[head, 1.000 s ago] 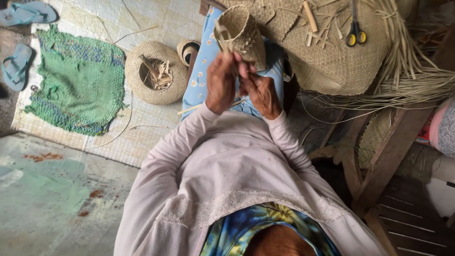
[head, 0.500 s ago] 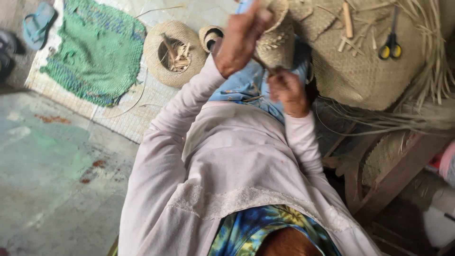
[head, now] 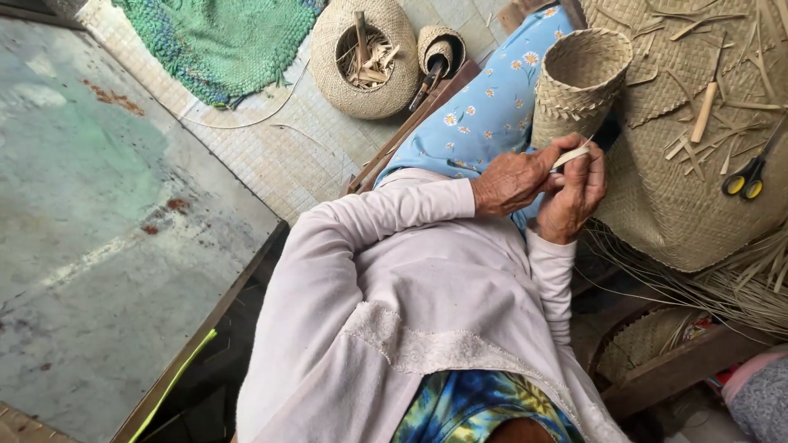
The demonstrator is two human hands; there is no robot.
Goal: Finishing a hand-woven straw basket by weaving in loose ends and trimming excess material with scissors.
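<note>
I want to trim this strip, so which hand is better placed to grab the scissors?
Probably the right hand: it lies nearer the scissors on the woven mat, while the left hand sits farther off; both pinch the pale strip.

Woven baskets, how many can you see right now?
3: a small woven basket above the left hand and right hand, a round scrap-filled basket, a little basket beside it. More may be hidden.

Both my left hand [head: 513, 182] and right hand [head: 579, 197] pinch a pale straw strip [head: 570, 156] just below the small woven basket [head: 579, 78] on my lap.
</note>
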